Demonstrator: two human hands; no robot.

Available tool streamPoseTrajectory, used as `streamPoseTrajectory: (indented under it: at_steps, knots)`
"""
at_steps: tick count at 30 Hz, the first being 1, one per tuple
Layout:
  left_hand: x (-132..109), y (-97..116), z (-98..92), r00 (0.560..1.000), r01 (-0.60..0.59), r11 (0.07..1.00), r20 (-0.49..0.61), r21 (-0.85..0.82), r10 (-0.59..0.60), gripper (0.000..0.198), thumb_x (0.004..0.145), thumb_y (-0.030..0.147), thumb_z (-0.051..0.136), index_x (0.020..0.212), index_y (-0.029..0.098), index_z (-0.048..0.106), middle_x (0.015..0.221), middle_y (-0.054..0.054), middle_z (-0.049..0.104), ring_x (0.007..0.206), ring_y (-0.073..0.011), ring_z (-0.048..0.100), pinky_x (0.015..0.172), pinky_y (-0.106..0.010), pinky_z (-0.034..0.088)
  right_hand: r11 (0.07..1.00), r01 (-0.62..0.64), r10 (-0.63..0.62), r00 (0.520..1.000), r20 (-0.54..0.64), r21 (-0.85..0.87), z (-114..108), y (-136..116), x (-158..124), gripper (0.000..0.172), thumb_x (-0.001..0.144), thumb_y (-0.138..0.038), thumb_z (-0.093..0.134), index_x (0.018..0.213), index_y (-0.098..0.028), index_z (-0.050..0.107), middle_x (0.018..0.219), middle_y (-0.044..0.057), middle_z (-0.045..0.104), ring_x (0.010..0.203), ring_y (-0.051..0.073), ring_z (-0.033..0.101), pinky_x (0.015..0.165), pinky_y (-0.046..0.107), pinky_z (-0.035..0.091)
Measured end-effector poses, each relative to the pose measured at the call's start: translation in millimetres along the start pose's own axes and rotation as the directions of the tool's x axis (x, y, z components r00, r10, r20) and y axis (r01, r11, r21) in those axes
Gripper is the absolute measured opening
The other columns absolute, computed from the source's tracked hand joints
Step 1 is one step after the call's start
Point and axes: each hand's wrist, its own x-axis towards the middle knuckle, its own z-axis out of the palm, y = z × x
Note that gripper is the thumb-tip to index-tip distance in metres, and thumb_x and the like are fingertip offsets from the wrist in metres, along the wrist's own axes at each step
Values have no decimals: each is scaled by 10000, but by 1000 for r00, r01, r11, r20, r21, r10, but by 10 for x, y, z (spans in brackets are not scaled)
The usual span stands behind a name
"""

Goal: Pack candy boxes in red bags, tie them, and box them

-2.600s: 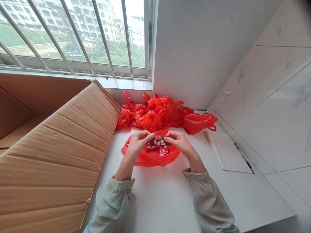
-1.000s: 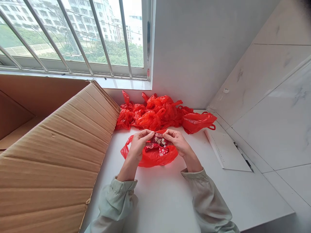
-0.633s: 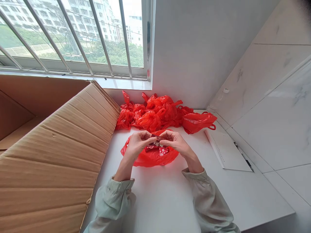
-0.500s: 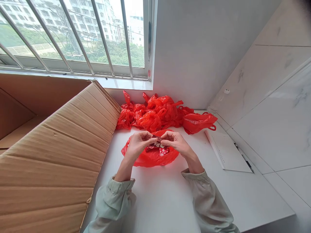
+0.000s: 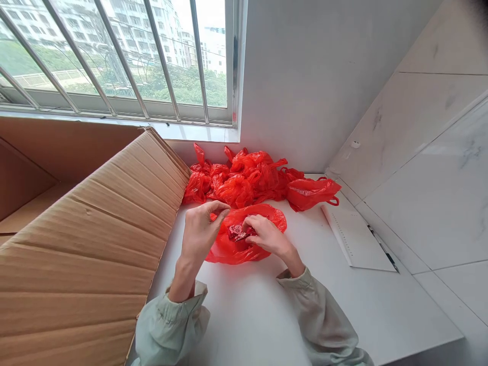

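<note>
the landmark here is the open, round-mouthed bag of thin red plastic (image 5: 229, 256), which lies on the white, smooth surface (image 5: 251, 315). inside this bag are small dark-red, shiny packets with pale printing (image 5: 237, 231); how many, i cannot tell.

the right hand (image 5: 263, 235) is over the mouth of the bag, with its fingers curled down at the packets; whether it is clamped on one, the view does not show. the left hand (image 5: 200, 226) is at the left rim of the bag, its thumb and forefinger brought near to each other; i cannot tell if something thin is between them. the two hands are apart.

the step in hand seems to be the handling of packets within the bag. in my judgement, the next move calls for a light pinch on one packet edge, without catching the soft rim.

behind the bag is a heap of crumpled red plastic bags (image 5: 238, 188). to its left stands a large brown corrugated cardboard box (image 5: 87, 254); to its right, white rectangular paper sheets (image 5: 360, 236).
</note>
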Motion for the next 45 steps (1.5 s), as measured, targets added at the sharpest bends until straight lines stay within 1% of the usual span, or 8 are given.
streamPoseTrajectory:
  at_steps: [6, 10, 14, 20, 29, 36, 40, 45]
  knots:
    - [-58, -39, -73, 997, -20, 954, 72, 298, -2, 225, 829, 316, 635, 1019, 208, 686, 1014, -76, 694, 1036, -283, 601, 908, -387, 474, 995, -5, 3, 1000, -25, -97, -181, 81, -98, 151, 823, -63, 585, 867, -200, 629, 984, 46, 647, 1034, 208, 529, 902, 329, 421]
    - [-128, -92, -104, 936, 120, 831, 216, 543, -277, 589, 799, 338, 666, 1335, 156, 504, 1074, -140, 626, 1029, -315, 593, 790, -358, 479, 946, -153, 116, 983, -143, -284, -334, 183, -224, 144, 830, -126, 618, 944, -205, 659, 1027, 80, 627, 1109, 259, 472, 934, 371, 419]
    - [-108, -153, -144, 864, 106, 770, 325, 629, -385, 348, 854, 268, 546, 1180, 149, 578, 962, -124, 664, 901, -285, 620, 679, -318, 426, 836, -295, 245, 955, -168, -463, -299, 247, -287, 284, 739, -206, 743, 1013, -198, 672, 1022, 110, 600, 1067, 312, 454, 915, 410, 428]
    - [-48, -190, -328, 934, 128, 926, 272, 355, -233, 313, 847, 380, 540, 1055, 173, 649, 878, -64, 694, 795, -229, 632, 698, -307, 435, 784, -355, 282, 934, -218, -509, -323, 220, -276, 275, 799, -7, 519, 869, -210, 691, 881, 102, 608, 984, 286, 510, 789, 360, 425]
    - [-148, 42, -556, 949, 155, 983, 263, 93, -175, 421, 829, 537, 580, 1056, 201, 693, 698, -3, 689, 604, -165, 620, 579, -256, 447, 993, -115, 119, 910, -397, 34, -810, 170, -452, 169, 814, -151, 491, 844, -222, 641, 964, 17, 663, 897, 179, 611, 782, 309, 444]
    - [-218, 227, -544, 954, 50, 998, 294, 40, -60, 354, 907, 494, 516, 1055, 216, 677, 556, 52, 588, 466, -110, 514, 483, -208, 396, 981, -157, 128, 965, -231, -112, -869, 34, -610, 327, 800, -42, 363, 775, -231, 628, 933, 16, 690, 967, 199, 586, 815, 323, 448]
    - [-266, 294, -497, 949, -38, 999, 315, 32, 26, 348, 947, 436, 480, 1205, 250, 620, 576, 68, 582, 459, -98, 489, 463, -191, 368, 990, -64, 32, 969, -246, -124, -723, -152, -499, 177, 893, -220, 508, 994, -248, 651, 1097, 50, 676, 1097, 237, 548, 890, 357, 452]
    - [-313, 325, -504, 947, -107, 993, 308, 46, 88, 355, 953, 388, 486, 1279, 286, 583, 553, 82, 551, 449, -100, 467, 449, -187, 346, 892, -149, 65, 977, -205, -426, -352, -122, -268, 453, 805, -311, 694, 1236, -228, 582, 1141, 106, 644, 1090, 306, 492, 967, 465, 387]
